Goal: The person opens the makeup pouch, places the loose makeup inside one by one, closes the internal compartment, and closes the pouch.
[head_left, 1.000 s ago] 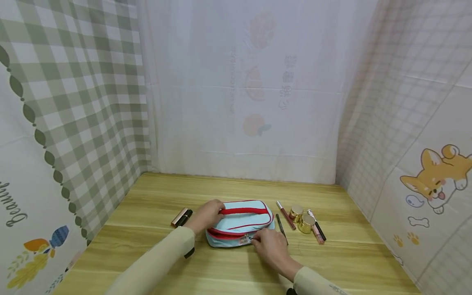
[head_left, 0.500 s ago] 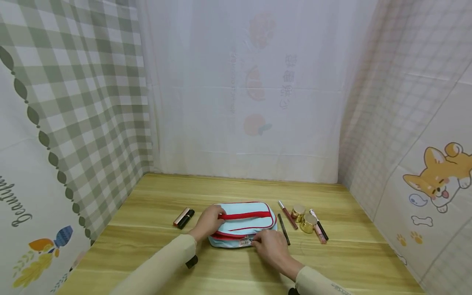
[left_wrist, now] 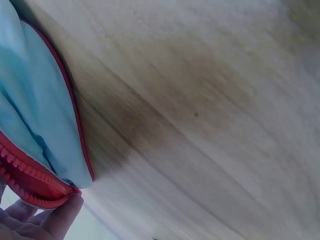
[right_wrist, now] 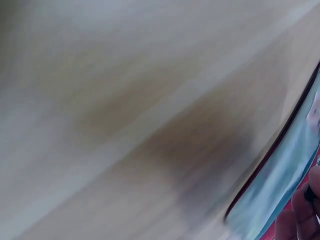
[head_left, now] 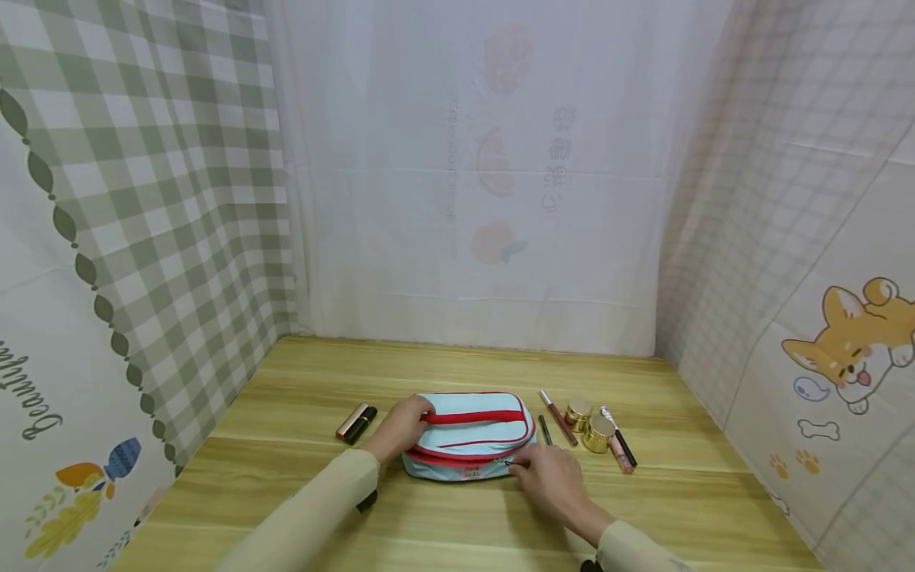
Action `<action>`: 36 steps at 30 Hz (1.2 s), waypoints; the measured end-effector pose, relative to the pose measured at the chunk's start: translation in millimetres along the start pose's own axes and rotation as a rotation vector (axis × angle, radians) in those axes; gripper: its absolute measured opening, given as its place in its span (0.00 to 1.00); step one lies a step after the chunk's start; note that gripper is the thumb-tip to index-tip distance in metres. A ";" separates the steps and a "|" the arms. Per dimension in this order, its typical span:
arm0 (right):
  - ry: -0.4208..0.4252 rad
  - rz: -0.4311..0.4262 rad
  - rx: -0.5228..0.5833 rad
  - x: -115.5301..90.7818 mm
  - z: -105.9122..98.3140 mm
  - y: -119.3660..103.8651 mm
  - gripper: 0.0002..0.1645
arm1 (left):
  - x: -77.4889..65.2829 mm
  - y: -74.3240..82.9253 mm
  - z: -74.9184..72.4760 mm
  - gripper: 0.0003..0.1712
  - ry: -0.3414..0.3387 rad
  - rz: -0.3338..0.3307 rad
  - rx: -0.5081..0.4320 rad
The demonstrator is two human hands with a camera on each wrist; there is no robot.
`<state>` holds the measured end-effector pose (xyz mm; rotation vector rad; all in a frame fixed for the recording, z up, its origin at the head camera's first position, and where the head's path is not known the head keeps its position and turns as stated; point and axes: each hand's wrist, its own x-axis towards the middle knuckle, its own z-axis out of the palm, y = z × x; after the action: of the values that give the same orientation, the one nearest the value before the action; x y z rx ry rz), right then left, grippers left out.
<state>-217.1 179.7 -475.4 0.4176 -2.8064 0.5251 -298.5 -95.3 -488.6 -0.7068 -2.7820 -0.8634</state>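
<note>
A light blue zippered cosmetic bag (head_left: 477, 434) with red trim and a red top handle (head_left: 477, 417) lies on the table. My left hand (head_left: 403, 423) grips its left end, beside the handle. In the left wrist view the fingers (left_wrist: 62, 216) of that hand pinch the corner where the red zipper (left_wrist: 31, 176) gapes apart. At the bag's front right, my right hand (head_left: 556, 481) pinches the zipper pull (head_left: 509, 463). The pull's dark tab (right_wrist: 310, 194) shows between the fingertips in the right wrist view.
Two lipstick tubes (head_left: 356, 423) lie left of the bag. To its right are a brown-red pencil-like stick (head_left: 561, 421), a dark pencil (head_left: 546, 430), two gold-lidded jars (head_left: 597, 434), a pink tube (head_left: 620, 454) and a black-and-white pen (head_left: 620, 437). Fabric curtains (head_left: 472, 318) surround the table.
My right hand has drawn the zipper pull rightward along the bag's front, so less of the zipper gapes. It now covers part of the dark pencil. The left hand stays at the bag's left end.
</note>
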 end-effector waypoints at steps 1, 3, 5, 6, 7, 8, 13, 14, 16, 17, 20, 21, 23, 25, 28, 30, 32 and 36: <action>-0.002 0.011 0.001 -0.3 -2.3 4.2 0.06 | 0.1 -0.4 -0.3 0.06 -0.004 0.005 0.004; -0.003 0.029 0.000 -0.1 -7.1 13.7 0.06 | 0.5 -2.0 -0.3 0.07 -0.010 0.023 0.012; -0.001 0.049 -0.012 0.6 -12.4 23.8 0.06 | 0.7 -4.6 -0.1 0.09 -0.011 0.054 0.027; 0.000 0.060 -0.019 1.2 -14.9 28.7 0.06 | 0.8 -5.9 -0.1 0.09 -0.012 0.072 0.036; 0.005 0.068 -0.029 2.1 -17.0 33.5 0.06 | 0.9 -7.2 -0.1 0.10 -0.012 0.088 0.046; 0.010 0.080 -0.036 3.0 -18.8 38.1 0.06 | 1.1 -8.7 0.1 0.10 -0.009 0.112 0.059; 0.019 0.117 -0.050 9.9 -22.0 55.0 0.06 | 2.3 -11.9 -0.8 0.09 -0.016 0.197 0.111; 0.018 0.120 -0.047 11.9 -21.6 56.9 0.05 | 2.5 -12.1 -1.0 0.08 -0.020 0.206 0.114; 0.017 0.117 -0.044 16.5 -20.4 60.0 0.05 | 2.6 -12.3 -1.5 0.08 -0.031 0.205 0.115; 0.020 0.112 -0.048 19.3 -19.7 61.6 0.05 | 2.6 -12.6 -1.6 0.08 -0.033 0.205 0.115; 0.051 0.072 -0.097 29.4 -18.4 66.1 0.06 | 2.3 -13.1 -2.3 0.07 -0.039 0.207 0.131; 0.060 0.057 -0.120 33.1 -18.1 68.2 0.06 | 2.1 -13.2 -2.5 0.07 -0.045 0.204 0.137; 0.072 0.012 -0.170 41.2 -18.2 71.2 0.06 | 1.8 -14.2 -3.1 0.07 -0.054 0.206 0.154; 0.064 -0.023 -0.206 49.6 -18.6 74.0 0.06 | 1.4 -14.5 -3.9 0.07 -0.071 0.202 0.170; 0.040 -0.066 -0.248 61.0 -19.0 77.9 0.05 | 1.5 -14.9 -4.8 0.07 -0.086 0.212 0.197; 0.030 -0.079 -0.259 67.6 -19.5 79.2 0.06 | 1.7 -15.0 -5.7 0.07 -0.094 0.217 0.204; 0.029 -0.087 -0.265 72.1 -19.2 80.6 0.07 | 2.2 -15.2 -6.5 0.08 -0.102 0.226 0.215; 0.037 -0.098 -0.263 81.3 -16.9 81.7 0.07 | 3.6 -17.1 -7.7 0.09 -0.125 0.244 0.245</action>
<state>-315.6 240.5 -461.4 0.4801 -2.7511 0.1377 -309.8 -110.6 -489.9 -1.0567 -2.7606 -0.4391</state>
